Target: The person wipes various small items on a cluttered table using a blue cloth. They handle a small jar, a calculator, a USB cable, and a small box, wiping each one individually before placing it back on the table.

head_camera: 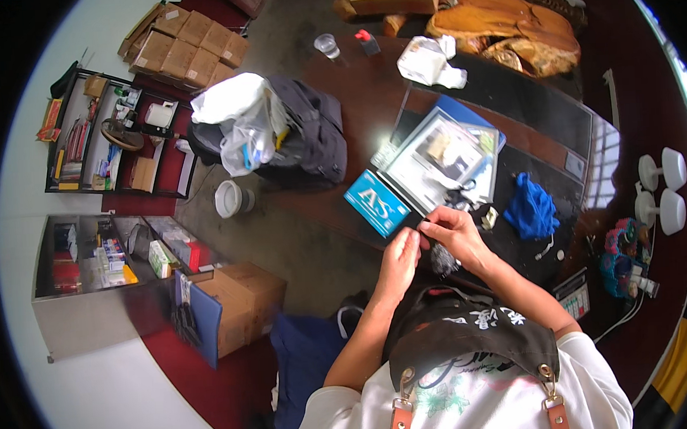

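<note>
My left hand and my right hand meet at the near edge of the dark desk, fingertips pinched together. A small dark item seems to sit between the fingers, too small to name. Just beyond my left hand lies a blue box with white lettering. A fuzzy grey bundle is below my right hand. Past the hands, a shallow tray holds papers and small items, over a blue folder. A crumpled blue cloth rests to the right.
A dark backpack with plastic bags stands at the desk's left. Farther back are a plastic cup, a red-capped bottle and white tissue packaging. A bin and an open cardboard box stand at left; a calculator lies right.
</note>
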